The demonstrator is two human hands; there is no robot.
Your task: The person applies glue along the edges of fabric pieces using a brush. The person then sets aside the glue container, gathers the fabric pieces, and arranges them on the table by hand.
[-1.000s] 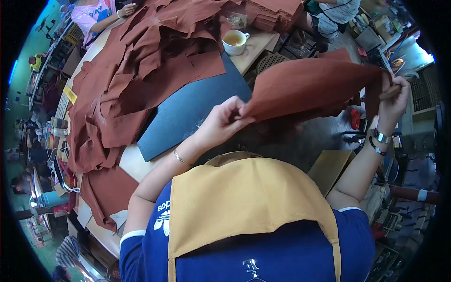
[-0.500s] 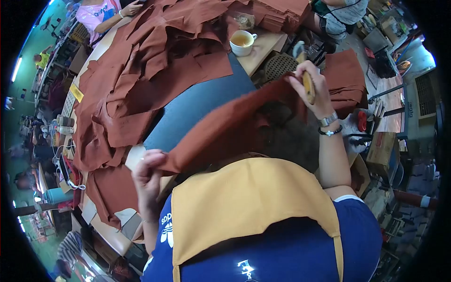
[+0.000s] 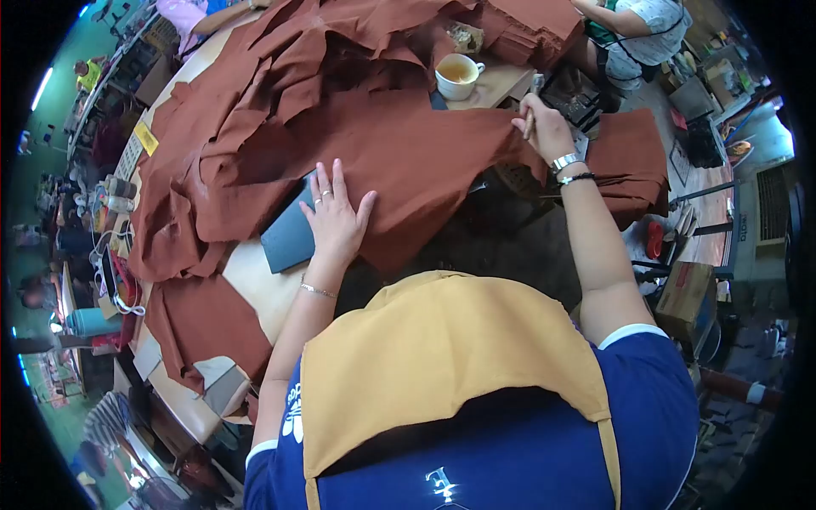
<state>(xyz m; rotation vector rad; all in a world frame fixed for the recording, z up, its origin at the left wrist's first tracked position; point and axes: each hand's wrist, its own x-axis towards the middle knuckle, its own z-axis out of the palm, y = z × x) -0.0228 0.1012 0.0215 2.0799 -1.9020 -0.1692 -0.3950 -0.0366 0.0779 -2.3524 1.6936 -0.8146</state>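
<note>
Hands well apart, one at each side of the brown sheet (image 3: 408,174), which lies partly over the dark board (image 3: 289,234) on the tabletop (image 3: 248,280) and sags off the near edge.

L hand (image 3: 336,217): palm down, fingers spread, nothing gripped, laid flat on the sheet's L side; prob. to pin & smooth it, b/c a wide palm spreads pressure w/o creasing.

R hand (image 3: 548,132): fingers closed on the sheet's far R corner, w/ a slim tool (image 3: 531,106) in the same grip, its pale end pointing away. Tool prob. kept there so the fingertips can pinch w/o putting it down. Exact finger wrap too small to tell. Far edge runs fairly straight to that pinch, so prob. some pull on it.

Board prob. gives a firm, flat base. Loose heap (image 3: 229,127) of similar brown pcs lies L & beyond, prob. w/in reach as stock; a neater stack (image 3: 629,161) sits to the R, past the R wrist. Cup (image 3: 457,75) of amber drink or liquid, can't tell which, stands upright beyond the sheet, near the tool but not touching.
</note>
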